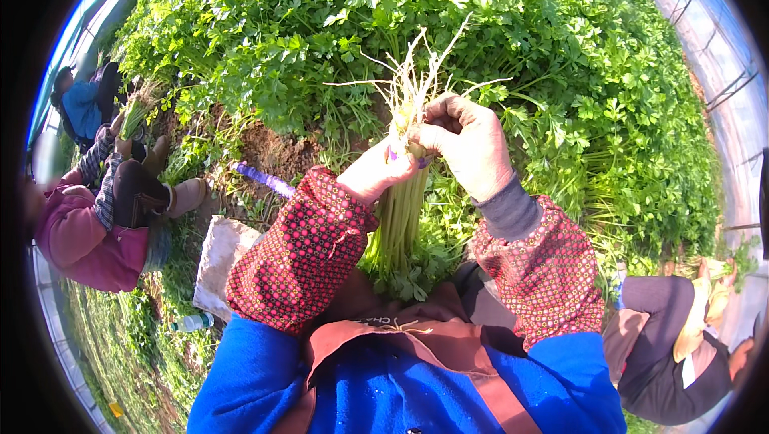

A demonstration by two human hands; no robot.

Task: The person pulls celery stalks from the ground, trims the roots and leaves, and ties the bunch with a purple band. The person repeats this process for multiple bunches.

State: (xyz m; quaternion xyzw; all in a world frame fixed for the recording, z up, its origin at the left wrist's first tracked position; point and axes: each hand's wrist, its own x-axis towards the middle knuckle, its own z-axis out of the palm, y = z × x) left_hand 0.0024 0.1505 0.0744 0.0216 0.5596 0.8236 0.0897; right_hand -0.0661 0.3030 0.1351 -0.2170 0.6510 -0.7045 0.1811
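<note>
A bunch of celery (401, 218) is held upside down before my chest, its pale roots (414, 82) pointing away from me and its leaves down by my lap. My left hand (381, 170) grips the stalks just below the roots. On the other side, my right hand (471, 140) pinches the base of the bunch between thumb and forefinger. Bits of a purple tie (423, 162) show between the fingers of both hands; how far it wraps around the stalks is hidden. Patterned red sleeve covers are on both forearms.
Dense growing celery (372, 19) fills the ground ahead. At left lie a purple-wrapped handle (263, 179), a whitish block (225, 254) and a plastic bottle (193, 321). One person (96, 230) sits at left holding celery, another (84, 103) beyond, and one (673, 338) at right.
</note>
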